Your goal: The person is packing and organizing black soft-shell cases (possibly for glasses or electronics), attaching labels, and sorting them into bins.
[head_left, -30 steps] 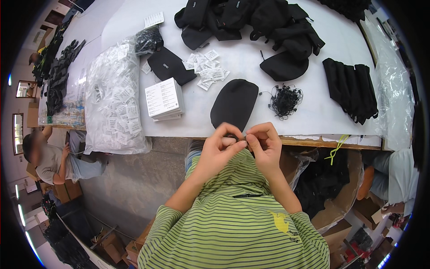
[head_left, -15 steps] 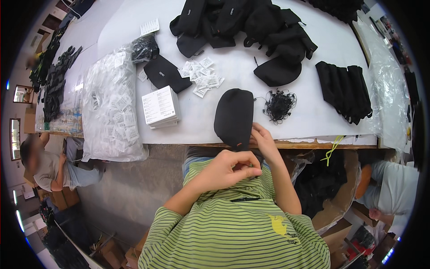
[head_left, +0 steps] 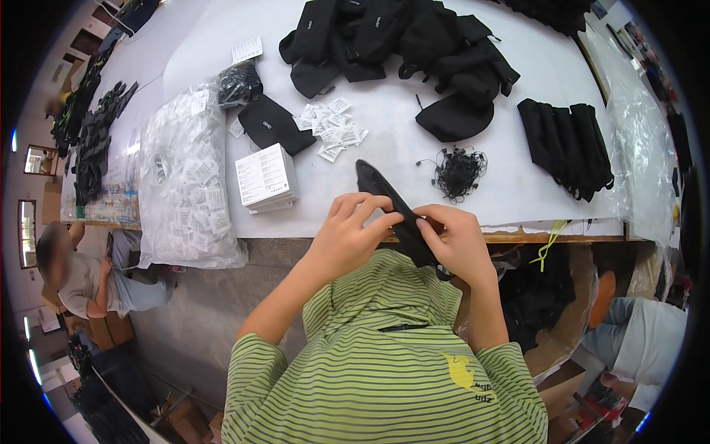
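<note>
Both hands work just at the table's near edge, grasping one black pouch (head_left: 411, 238) between them. The left hand (head_left: 351, 233) pinches its left side with bent fingers, and the right hand (head_left: 460, 240) grips the opposite side between thumb and forefinger. The pouch is turned edge-on (so it shows as a narrow strip), its long axis slanting from near right to far left, its tapered tip pointing far left over the table (head_left: 518, 211). Its near end lies partly behind the right hand, and what the fingertips press on is hard to make out.

To the right, below the tabletop, an open cardboard box (head_left: 551, 357) holds black items, partly covered by the right arm. On the left, a big clear plastic bag (head_left: 166, 248) is full of small white packets. Right of it sits a stack of white cards (head_left: 262, 177), and farther right, a tangle of black cords (head_left: 458, 174).

Beyond lie loose white packets (head_left: 333, 129) and a small bag (head_left: 239, 83) with dark contents (too blurred to name). Farthest, a heap of black pouches (head_left: 392, 37) is cut off by the upper edge.
</note>
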